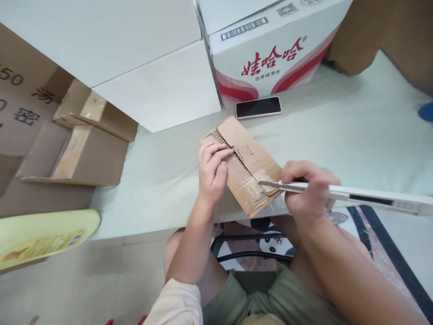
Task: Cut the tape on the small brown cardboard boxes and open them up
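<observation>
A small, flattened piece of brown cardboard lies at an angle near the table's front edge, with a dark slit and torn ridges along its middle. My left hand rests on its left part, fingers stretched out flat and fingertips by the slit. Wrapped in my right hand is a white utility knife, its blade extended leftward. The blade tip is over the lower part of the cardboard, by a strip of clear tape; whether it touches cannot be made out. My right knuckles are beside the cardboard's right corner.
A phone lies behind the cardboard, before a white carton with red lettering. White boxes stand at the back left. Brown cartons and a yellow bottle are at left. The pale tabletop extends right.
</observation>
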`<state>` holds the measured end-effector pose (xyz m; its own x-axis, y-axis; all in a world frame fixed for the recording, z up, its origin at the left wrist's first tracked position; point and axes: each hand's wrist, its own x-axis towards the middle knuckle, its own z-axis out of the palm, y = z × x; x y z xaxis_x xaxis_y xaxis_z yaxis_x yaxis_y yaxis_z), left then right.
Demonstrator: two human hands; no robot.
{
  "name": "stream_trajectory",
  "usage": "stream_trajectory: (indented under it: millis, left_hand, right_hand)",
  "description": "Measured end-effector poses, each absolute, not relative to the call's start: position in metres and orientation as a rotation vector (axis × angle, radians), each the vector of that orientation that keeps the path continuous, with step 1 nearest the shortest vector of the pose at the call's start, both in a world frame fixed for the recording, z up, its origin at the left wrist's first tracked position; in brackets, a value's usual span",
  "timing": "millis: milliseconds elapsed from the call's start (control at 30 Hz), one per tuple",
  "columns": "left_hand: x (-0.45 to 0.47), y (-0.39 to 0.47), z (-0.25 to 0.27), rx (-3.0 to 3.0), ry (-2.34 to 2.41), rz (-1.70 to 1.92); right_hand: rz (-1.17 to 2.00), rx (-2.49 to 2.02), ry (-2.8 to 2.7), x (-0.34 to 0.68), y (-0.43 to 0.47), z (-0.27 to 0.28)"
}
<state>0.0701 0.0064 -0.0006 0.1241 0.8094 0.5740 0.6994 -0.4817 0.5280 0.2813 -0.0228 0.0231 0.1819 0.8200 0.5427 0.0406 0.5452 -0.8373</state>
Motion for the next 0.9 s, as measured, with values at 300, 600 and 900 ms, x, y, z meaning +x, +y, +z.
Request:
stream_trajectory:
  millis: [300,600,900]
  left_hand:
    - [0.092,-0.027,0.031,2.333,1.574,0.907]
    - [0.096,-0.052,0.051,2.220,1.629,0.527]
    - [0.084,-0.050,0.049,2.181,1.668,0.588]
  right_hand:
    - [0.588,-0.954,-1.140,0.275,-0.019,0.019]
    - [0.561,-0.918,-1.098,0.272,-0.014,0.019]
    - [0.704,-0.918,-1.167,0.274,-0.015,0.020]
